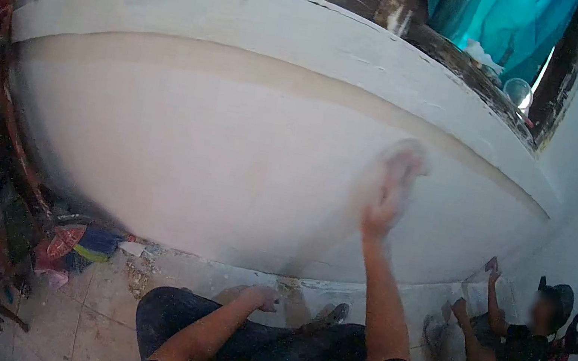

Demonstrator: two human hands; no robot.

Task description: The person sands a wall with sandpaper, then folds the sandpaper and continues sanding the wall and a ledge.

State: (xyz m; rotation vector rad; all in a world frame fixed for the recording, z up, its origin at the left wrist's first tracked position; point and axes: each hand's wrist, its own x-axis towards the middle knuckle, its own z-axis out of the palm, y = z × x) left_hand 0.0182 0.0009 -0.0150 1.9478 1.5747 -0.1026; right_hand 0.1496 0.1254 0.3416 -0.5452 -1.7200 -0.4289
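The right grip (395, 186), blurred, seems to touch the white wall (195, 150); how far it is closed, and whether it holds something, one cannot tell. The wall lies directly behind this grip, its long axis from nine to three o'clock, the wider part towards nine. The left grip (259, 298), at seven o'clock and farther from the wall, is loosely curled near the dark trousers (169, 305); its content cannot be told. The wall looks matt and smooth, with a beige band (247, 63) below the painted sill (254, 16) at twelve. Towards one hangs a turquoise curtain (506, 26).
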